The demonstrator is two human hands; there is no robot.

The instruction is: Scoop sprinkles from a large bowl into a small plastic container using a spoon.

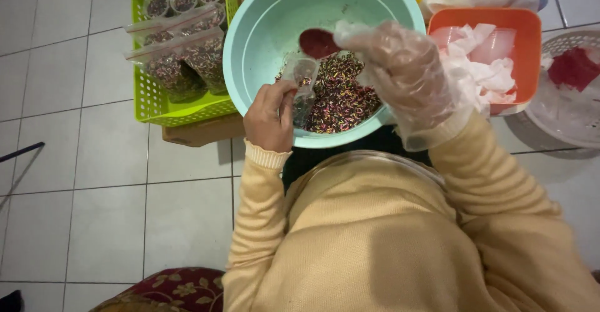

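The bare left hand [270, 116] pinched a small clear plastic pouch [302, 86] open over the rim of a round pale-turquoise plastic basin [250, 43] holding a heap of multicoloured sprinkles [340, 96]. The right hand [403, 68], in a loose clear plastic glove, held a small red scoop [317, 42] just above the pouch's mouth. A lime-green slotted plastic basket [150, 103] of filled zip bags [178, 56] stood left of the basin, and an orange square plastic tub [528, 43] stood to its right.

The gloved right hand [400, 74] hides the red scoop's [317, 42] handle.
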